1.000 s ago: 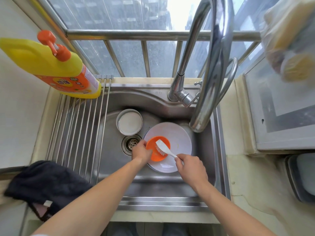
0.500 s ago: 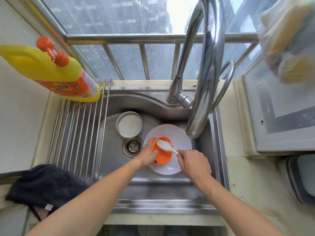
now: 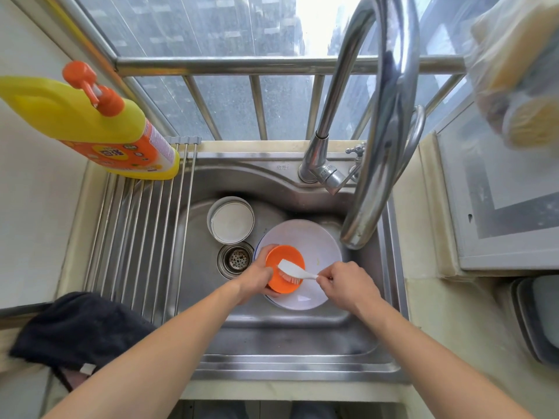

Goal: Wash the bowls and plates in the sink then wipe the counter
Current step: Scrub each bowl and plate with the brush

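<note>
Head view: left hand (image 3: 257, 278) fingers clasp orange bowl (image 3: 284, 269); right hand (image 3: 348, 285) fingers pinch brush (image 3: 292, 269).

We cannot see the near left part of the white plate (image 3: 314, 246), covered by the orange bowl (image 3: 282, 272) and the left hand (image 3: 257, 281), nor the brush handle inside the right hand (image 3: 348, 285). Right of the plate, the faucet (image 3: 384, 122) arches out past the top edge, and the bagged sponges (image 3: 520, 86) beyond it are blurred and cut off. Left of the plate, the yellow detergent bottle (image 3: 90, 125) runs off the edge, its label print too small to read.
</note>
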